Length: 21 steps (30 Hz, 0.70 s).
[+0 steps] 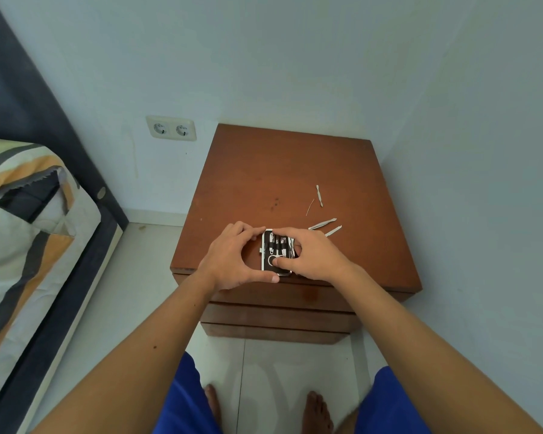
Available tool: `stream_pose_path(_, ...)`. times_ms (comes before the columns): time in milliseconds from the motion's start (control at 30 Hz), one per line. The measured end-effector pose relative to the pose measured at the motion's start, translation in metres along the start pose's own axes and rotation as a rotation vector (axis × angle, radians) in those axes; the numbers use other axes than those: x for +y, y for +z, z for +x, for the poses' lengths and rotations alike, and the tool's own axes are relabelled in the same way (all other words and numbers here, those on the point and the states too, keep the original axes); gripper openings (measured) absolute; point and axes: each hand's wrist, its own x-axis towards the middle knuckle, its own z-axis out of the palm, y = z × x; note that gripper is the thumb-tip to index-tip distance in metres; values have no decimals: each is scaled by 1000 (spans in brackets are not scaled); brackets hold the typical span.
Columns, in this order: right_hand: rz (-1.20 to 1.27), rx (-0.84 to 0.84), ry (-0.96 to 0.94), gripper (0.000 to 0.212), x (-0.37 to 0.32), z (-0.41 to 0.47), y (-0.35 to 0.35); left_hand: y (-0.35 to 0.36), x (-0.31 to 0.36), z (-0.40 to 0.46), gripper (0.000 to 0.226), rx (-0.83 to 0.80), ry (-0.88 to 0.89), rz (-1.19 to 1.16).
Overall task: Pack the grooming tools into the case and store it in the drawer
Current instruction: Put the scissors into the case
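A small black grooming case [276, 245] lies open near the front edge of the brown nightstand [264, 170], with metal tools strapped inside. My left hand [235, 256] cups its left side, thumb along the bottom edge. My right hand [314, 256] rests on the case's right side, thumb pressing on the scissors' ring inside. Loose on the wood to the right lie tweezers [322, 224], a flat metal file [333, 230], a thin pick [310, 207] and a pusher tool [319, 196]. The drawer fronts [279, 317] below are closed.
The nightstand stands in a corner, with walls behind and to the right. A bed with a striped cover [22, 233] lies to the left. A double wall socket [171, 129] sits low on the back wall. My bare feet [317, 411] stand on the tiled floor.
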Motion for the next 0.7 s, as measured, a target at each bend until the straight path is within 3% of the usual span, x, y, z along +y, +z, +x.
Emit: stream_pose_path(700, 33, 10, -6, 55, 9, -2, 2, 0, 0, 1, 121, -17, -14, 7)
